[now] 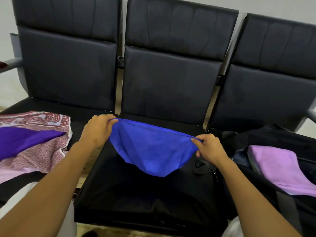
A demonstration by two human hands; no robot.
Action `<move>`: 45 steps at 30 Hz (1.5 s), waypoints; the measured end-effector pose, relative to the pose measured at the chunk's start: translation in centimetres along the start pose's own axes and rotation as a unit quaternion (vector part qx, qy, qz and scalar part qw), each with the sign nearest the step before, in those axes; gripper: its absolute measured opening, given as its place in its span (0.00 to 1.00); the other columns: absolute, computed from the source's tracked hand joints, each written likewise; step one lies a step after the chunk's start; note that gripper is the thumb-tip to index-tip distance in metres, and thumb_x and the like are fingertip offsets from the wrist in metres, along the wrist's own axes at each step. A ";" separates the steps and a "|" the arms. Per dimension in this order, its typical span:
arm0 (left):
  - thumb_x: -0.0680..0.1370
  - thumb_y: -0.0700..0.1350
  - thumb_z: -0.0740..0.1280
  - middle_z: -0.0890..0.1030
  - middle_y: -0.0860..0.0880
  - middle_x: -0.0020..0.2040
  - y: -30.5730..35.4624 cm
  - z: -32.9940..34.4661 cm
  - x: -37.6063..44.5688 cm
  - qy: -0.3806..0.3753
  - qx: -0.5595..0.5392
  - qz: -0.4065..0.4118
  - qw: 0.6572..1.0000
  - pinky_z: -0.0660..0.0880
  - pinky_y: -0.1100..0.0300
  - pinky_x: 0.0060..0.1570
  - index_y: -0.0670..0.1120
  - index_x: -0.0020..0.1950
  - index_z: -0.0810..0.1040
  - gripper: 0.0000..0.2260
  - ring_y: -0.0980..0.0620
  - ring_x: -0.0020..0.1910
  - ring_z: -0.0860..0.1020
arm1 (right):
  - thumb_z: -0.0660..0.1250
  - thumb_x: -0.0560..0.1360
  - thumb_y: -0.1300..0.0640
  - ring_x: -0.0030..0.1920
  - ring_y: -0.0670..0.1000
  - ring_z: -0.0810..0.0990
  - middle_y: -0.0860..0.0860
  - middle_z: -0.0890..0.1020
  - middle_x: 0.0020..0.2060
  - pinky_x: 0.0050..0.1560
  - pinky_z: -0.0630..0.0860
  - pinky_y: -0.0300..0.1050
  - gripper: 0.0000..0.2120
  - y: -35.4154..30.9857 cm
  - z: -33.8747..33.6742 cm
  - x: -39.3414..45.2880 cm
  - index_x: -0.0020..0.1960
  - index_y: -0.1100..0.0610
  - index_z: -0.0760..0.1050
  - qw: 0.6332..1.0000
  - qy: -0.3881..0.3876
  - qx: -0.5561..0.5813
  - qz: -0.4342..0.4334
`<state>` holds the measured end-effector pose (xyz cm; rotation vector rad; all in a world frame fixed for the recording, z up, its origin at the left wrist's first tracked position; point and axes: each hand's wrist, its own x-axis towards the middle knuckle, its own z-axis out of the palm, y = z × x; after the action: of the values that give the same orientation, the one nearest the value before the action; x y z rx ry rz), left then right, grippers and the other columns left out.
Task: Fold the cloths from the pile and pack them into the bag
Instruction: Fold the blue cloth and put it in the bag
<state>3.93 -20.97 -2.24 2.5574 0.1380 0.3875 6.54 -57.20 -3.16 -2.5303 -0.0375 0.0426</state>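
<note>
Row of black seats (164, 86) across the frame, open bag (290, 139) at right with a lilac towel (280, 166) inside, pile (34, 144) at left. Blue cloth (150, 147) sagging mid-frame, pinched at both top corners by left hand (97, 129) and right hand (210, 147). Best to pull taut, level the edge, then lay flat on the middle seat before halving.

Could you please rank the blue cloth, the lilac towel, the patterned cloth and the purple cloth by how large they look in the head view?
1. Patterned cloth, partly covered and cut off at the frame edge.
2. Blue cloth and lilac towel: too alike to rank.
3. Purple cloth, cut off at the frame edge, so unsure.
</note>
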 end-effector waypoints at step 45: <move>0.80 0.41 0.65 0.79 0.52 0.60 -4.5 2.1 1.3 -0.268 -0.018 0.080 0.960 0.67 0.65 0.61 0.45 0.59 0.82 0.10 0.56 0.63 0.75 | 0.69 0.78 0.58 0.60 0.46 0.77 0.47 0.80 0.58 0.64 0.73 0.43 0.09 4.4 2.5 2.5 0.56 0.58 0.84 0.989 -0.126 -0.024 -0.080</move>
<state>5.75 -17.96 -6.04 2.5458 -0.2744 -0.2524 8.99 -59.30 -7.79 -2.5463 -0.3448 0.3001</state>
